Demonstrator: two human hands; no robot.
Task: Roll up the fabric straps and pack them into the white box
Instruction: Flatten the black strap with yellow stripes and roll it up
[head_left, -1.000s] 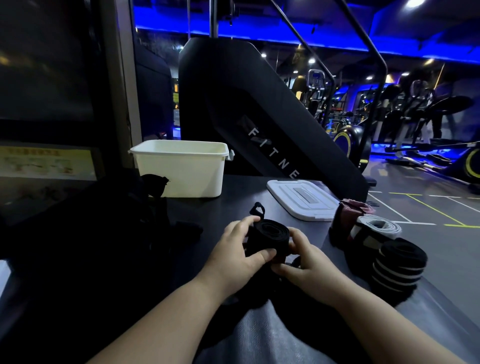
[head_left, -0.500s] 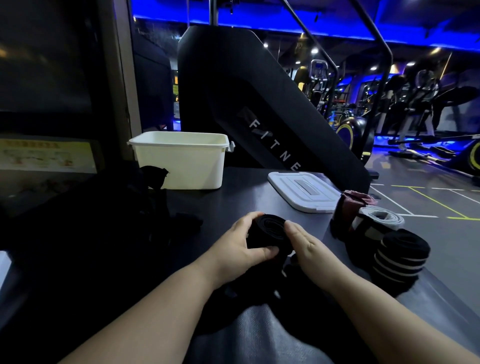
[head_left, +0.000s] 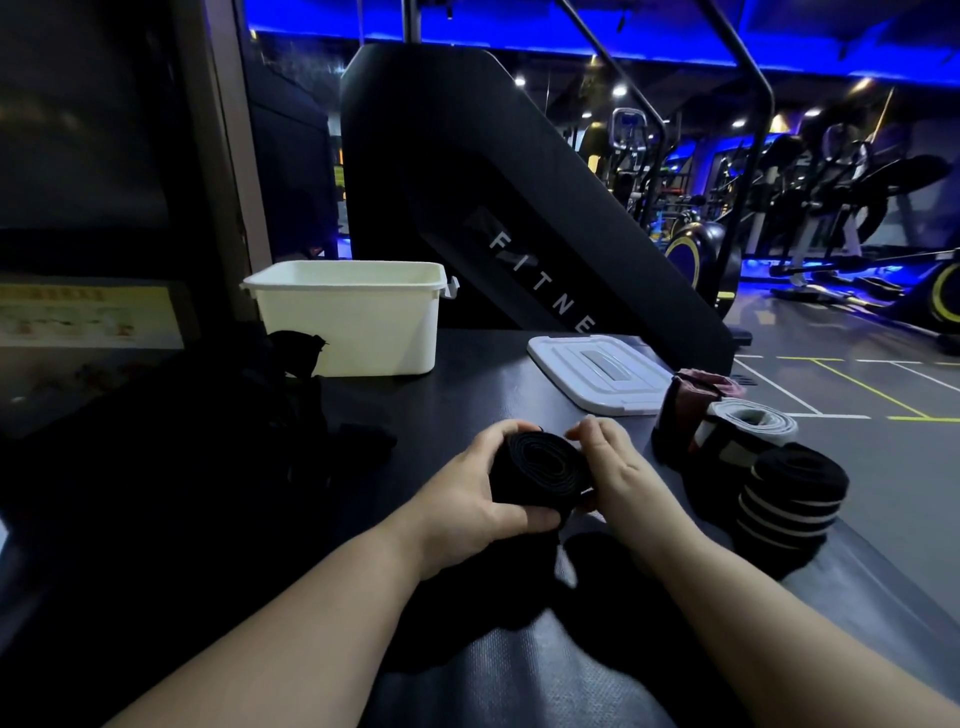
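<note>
A black fabric strap roll (head_left: 537, 470) sits between both hands above the dark table. My left hand (head_left: 467, 499) grips its left side, thumb curled under the front. My right hand (head_left: 613, 475) holds its right side with fingers curved over the top. A loose tail of the strap hangs down below the roll into shadow. The open white box (head_left: 353, 322) stands at the back left. Three rolled straps stand at the right: a black one with white stripes (head_left: 792, 499), a white one (head_left: 748, 426) and a dark red one (head_left: 691, 395).
The white box lid (head_left: 597, 371) lies flat behind the rolled straps. A dark heap of unrolled fabric (head_left: 291, 410) covers the table's left side. A black fitness machine (head_left: 519, 208) rises behind the table, whose right edge drops off to the gym floor.
The roll has turned in my hands and grown tighter. The small loop that stuck up from it a second ago is no longer visible. My right fingers moved up over the roll's top.
</note>
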